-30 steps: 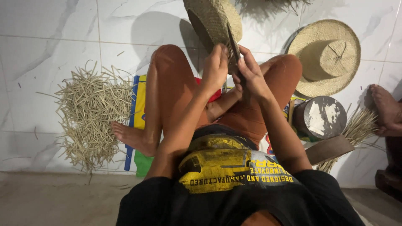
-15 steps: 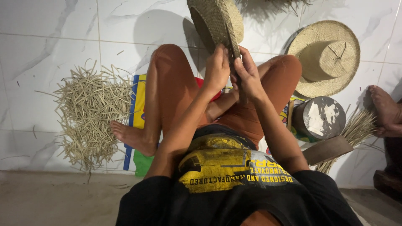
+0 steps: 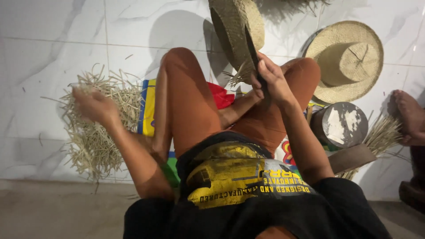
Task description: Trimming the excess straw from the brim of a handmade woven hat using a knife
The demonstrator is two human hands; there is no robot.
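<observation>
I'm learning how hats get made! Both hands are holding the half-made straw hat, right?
Not quite. The head view shows only the right hand holding the half-made straw hat. The left hand is out over the pile of straw on the floor.

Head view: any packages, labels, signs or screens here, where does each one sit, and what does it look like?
Printed sack: flat on the tiled floor under the legs, used as a mat; blue and yellow stripes, a green corner, colourful print showing near the right knee.
Shirt print: on the black shirt at the bottom, a yellow graphic with lettering.
No screens or signs in view.
</observation>
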